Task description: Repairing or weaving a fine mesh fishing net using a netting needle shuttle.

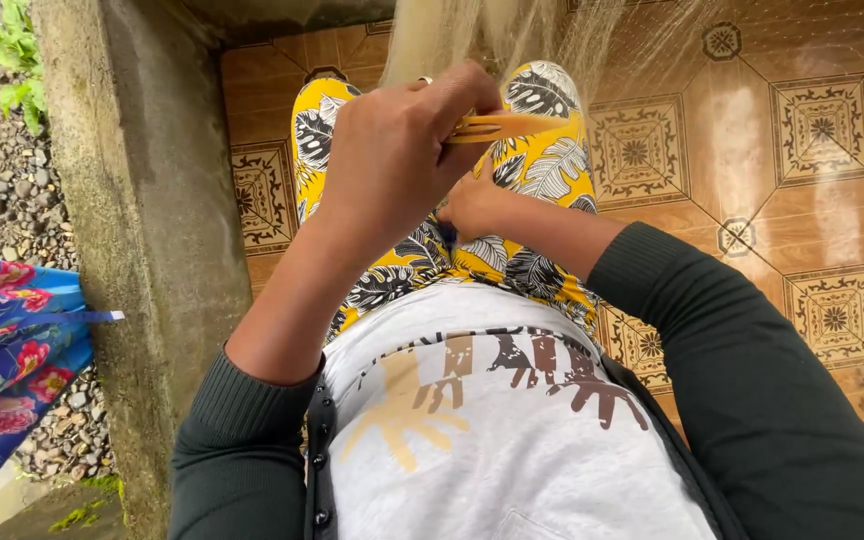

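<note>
Your lap point(512, 240), in yellow leaf-print cloth above the patterned tile floor point(802, 200), is the centre of everything here. Pale netting point(512, 30) hangs down just beyond your lap. Your left hand point(402, 150), raised over your lap, is clenched around a slim yellow netting needle point(507, 125). Your right hand point(477, 205) rests on your lap just under it; whether it grips anything, I cannot tell. You seem mid-stitch.
</note>
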